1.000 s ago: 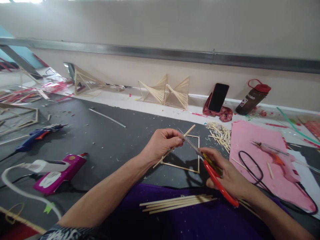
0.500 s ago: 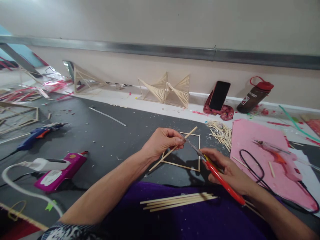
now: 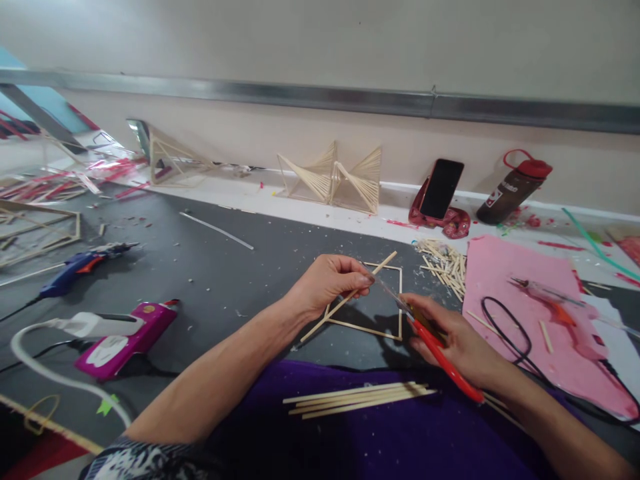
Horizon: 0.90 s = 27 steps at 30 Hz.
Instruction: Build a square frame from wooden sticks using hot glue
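Between the thumb and fingers of my left hand [image 3: 333, 283] is a thin wooden stick [image 3: 327, 313], held slantwise above the table. My right hand [image 3: 453, 333] is closed round the red handle of a pair of scissors [image 3: 434, 343]. The blades reach to my left fingertips, close to the stick; whether they touch it I cannot tell. Under both hands lies a square frame of sticks [image 3: 367, 329], its left part hidden by my left hand. Several loose sticks [image 3: 357, 400] rest on the purple cloth [image 3: 345, 447] in front of me.
Cut stick pieces [image 3: 445, 267] lie beside a pink sheet [image 3: 500, 267] bearing a pink glue gun [image 3: 567, 310]. At left are a blue glue gun [image 3: 83, 267] and a purple power strip [image 3: 125, 340]. Stick models [image 3: 350, 177], a phone [image 3: 443, 189] and a bottle [image 3: 513, 190] stand along the wall.
The view has shifted slightly. The scissors' handles seem drawn a little closer together in my right hand; my left hand keeps its hold on the stick.
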Available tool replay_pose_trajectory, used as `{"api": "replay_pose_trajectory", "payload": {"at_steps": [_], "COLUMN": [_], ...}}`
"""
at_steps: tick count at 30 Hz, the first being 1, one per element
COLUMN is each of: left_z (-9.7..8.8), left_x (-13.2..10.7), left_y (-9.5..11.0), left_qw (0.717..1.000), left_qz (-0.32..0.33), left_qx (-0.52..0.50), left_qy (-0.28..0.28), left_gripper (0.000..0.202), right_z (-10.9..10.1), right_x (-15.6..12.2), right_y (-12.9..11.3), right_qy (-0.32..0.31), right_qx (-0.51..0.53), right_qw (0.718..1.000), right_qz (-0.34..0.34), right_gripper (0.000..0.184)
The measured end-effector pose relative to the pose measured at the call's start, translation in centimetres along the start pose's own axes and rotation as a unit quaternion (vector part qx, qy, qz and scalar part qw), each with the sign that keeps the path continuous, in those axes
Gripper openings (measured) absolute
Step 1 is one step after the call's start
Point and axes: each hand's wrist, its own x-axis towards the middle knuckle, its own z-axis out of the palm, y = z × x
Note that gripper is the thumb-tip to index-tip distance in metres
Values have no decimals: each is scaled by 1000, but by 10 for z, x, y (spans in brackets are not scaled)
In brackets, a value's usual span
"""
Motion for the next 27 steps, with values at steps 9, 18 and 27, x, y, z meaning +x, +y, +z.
{"api": "replay_pose_trajectory", "payload": {"at_steps": [9,18,27], "left_z": [3,4,10], "left_x": [1,-3,-3], "left_y": [-1,2,-3], "left_qw": [999,999,999], "left_qz": [-22,-46,22], "left_qx": [-22,11,10], "left_qy": [12,5,41], "left_gripper": [14,19,14], "right_z": [1,3,4], "right_x": [0,-1,-1], "right_y": [6,7,9], "right_qy": [26,61,77], "right_qx": [-16,-84,-125], "right_qw": [999,993,987], "right_qz": [-12,-47,-64], "right_gripper": [47,45,48]}}
